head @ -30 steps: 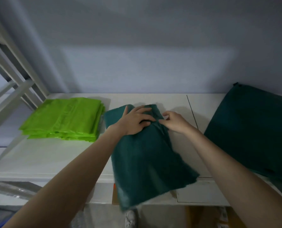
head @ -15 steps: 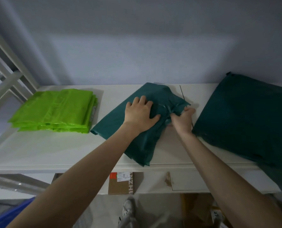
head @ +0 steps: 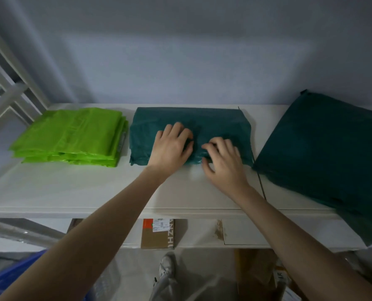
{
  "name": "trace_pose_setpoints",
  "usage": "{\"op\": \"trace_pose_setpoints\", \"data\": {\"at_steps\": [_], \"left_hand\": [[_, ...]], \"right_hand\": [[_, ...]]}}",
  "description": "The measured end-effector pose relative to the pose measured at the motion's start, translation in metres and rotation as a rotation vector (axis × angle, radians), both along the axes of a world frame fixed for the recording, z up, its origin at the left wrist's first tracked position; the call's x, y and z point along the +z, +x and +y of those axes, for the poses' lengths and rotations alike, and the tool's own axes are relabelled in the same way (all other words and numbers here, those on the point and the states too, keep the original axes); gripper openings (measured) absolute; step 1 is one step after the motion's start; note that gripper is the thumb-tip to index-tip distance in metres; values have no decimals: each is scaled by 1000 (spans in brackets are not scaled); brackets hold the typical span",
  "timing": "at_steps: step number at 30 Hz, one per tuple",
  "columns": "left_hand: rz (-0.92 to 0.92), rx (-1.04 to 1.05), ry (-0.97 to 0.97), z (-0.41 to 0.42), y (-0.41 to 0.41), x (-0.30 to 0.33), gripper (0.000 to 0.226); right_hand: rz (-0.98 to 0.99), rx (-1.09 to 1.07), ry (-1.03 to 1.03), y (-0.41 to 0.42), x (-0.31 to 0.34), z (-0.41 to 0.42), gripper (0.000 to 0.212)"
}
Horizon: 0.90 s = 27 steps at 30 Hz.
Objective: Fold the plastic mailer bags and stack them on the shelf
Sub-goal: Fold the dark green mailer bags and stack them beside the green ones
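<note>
My left hand and right hand press, fingers loosely spread, on the folded dark green mailer on the white shelf (pale wall behind), between the lime stack and unfolded green pile.

A plain pale grey-blue wall fills the upper half of the view, with a softer bright band of light across its middle. Below it runs a white shelf, and a thin dark seam crosses it toward the right end. At the left edge stands a white slatted frame. Under the front edge of the shelf a brown cardboard box is visible, with a white label, above the dim floor.
</note>
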<state>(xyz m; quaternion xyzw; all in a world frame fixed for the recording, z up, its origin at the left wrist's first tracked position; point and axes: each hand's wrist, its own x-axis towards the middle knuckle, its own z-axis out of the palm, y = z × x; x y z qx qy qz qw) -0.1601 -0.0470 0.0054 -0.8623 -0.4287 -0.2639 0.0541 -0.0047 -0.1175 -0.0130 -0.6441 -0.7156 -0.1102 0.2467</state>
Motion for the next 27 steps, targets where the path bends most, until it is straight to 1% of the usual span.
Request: {"op": "trace_pose_setpoints", "data": {"at_steps": [2, 4, 7, 10, 13, 15, 17, 18, 20, 22, 24, 27], "left_hand": [[49, -60, -15, -8, -13, -13, 31], [131, -88, -13, -12, -24, -24, 44], [228, -46, 65, -9, -31, -35, 51], [253, 53, 123, 1, -30, -37, 43], [268, 90, 124, 9, -32, -33, 29], [291, 86, 81, 14, -37, -29, 27], [296, 115, -4, 20, -45, -27, 32], [290, 142, -48, 22, -49, -27, 35], [286, 184, -83, 27, -59, -28, 31], [272, 178, -80, 31, -67, -31, 22], [243, 141, -86, 31, -72, -34, 16], [250, 120, -99, 29, -75, -40, 13]], "right_hand": [[-97, 46, -78, -6, -10, -4, 39], [-159, 36, -140, -8, -17, -3, 50], [-178, -29, -136, -8, -15, 7, 53], [-193, -65, -111, -8, -8, 19, 50], [-224, -63, -125, -4, -3, 30, 54], [-272, -70, -177, 1, 1, 34, 62], [-296, -90, -247, 8, 5, 38, 67], [-283, -97, -285, 13, 6, 39, 68], [-257, -107, -349, 24, 4, 41, 65], [-252, -124, -334, 27, 2, 41, 62], [-245, -111, -276, 20, -2, 38, 56], [-173, 31, -203, -7, -5, 37, 52]]}}
